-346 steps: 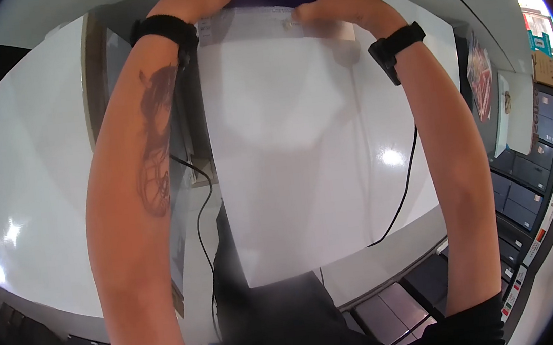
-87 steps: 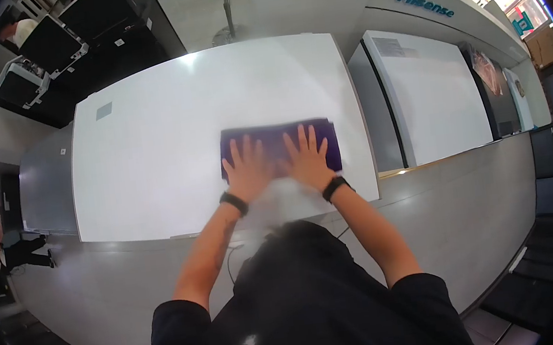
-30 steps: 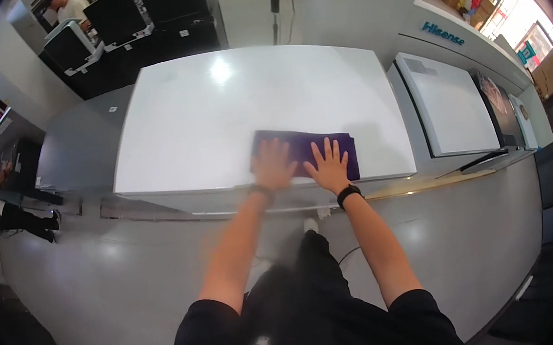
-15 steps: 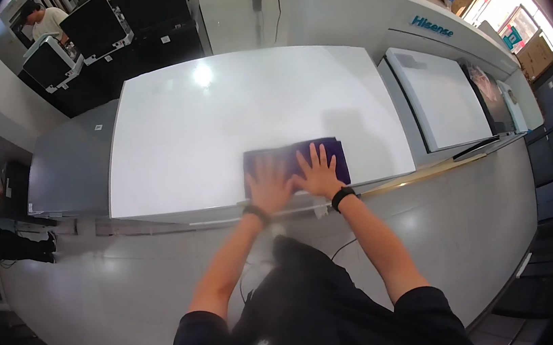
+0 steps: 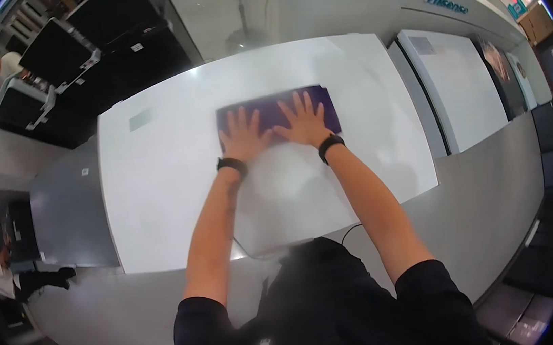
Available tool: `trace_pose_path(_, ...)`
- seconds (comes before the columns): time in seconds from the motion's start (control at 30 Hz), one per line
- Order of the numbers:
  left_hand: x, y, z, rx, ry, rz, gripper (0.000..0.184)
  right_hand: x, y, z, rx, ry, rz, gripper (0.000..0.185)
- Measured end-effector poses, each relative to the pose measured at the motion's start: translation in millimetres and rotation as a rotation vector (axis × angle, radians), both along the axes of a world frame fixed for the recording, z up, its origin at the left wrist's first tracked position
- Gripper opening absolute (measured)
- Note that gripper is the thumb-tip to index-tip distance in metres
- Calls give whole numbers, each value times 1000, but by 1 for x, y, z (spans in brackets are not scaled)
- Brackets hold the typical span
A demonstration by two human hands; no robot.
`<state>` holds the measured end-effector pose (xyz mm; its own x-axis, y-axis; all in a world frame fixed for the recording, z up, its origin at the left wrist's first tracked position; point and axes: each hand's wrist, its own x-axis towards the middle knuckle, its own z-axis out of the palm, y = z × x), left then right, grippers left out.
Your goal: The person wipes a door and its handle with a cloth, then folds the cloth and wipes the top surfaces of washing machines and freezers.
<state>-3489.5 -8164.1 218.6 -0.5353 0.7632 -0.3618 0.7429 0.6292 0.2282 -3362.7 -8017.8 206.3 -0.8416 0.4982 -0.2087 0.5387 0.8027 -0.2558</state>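
Observation:
A folded dark purple cloth (image 5: 269, 105) lies flat on a glossy white surface (image 5: 169, 185). On its left part rests my left hand (image 5: 243, 135), palm down with the fingers spread. My right hand (image 5: 302, 120) presses flat on the cloth's right part, its fingers spread too. The two thumbs point toward each other near the cloth's lower middle. Each wrist wears a dark band. Part of the cloth is hidden under both palms.
A grey panel (image 5: 69, 210) adjoins the white surface on the left. To the right stands a white-topped appliance (image 5: 457, 84) beside a counter marked Hisense (image 5: 446, 3). One person (image 5: 4, 67) is at the upper left, another (image 5: 2, 275) at the lower left. A cable (image 5: 351, 231) shows near my body.
Both hands and the cloth have moved forward, away from my body, from the near edge toward the middle of the white surface. The camera view has shifted and tilted.

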Motion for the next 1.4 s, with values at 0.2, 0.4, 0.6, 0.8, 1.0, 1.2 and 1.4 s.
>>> trace_pose_path(0.2, -72, 49, 0, -10, 17, 14, 80, -69, 44, -11, 90, 56, -3, 81)
trace_pose_path(0.4, -124, 79, -5, 8, 38, 38, 80, -114, 72, -6, 97, 120, -11, 77)
trace_pose_path(0.6, -156, 94, -14, 85, 54, 32, 81, -142, 86, -5, 125, 137, -18, 78)
trace_pose_path(0.8, -157, 91, -30, 153, 155, 2, 87, -143, 82, -13, 124, 123, -37, 74)
trace_pose_path(1.0, -122, 45, -18, 195, 123, 39, 80, -110, 37, -13, 201, 72, -1, 72)
trace_pose_path(1.2, -66, -35, -17, 240, 103, 71, 73, -58, -38, -12, 206, 52, 20, 70)
trace_pose_path(1.4, -2, -119, -15, 258, 109, 71, 72, 2, -119, -14, 218, 8, 47, 71)
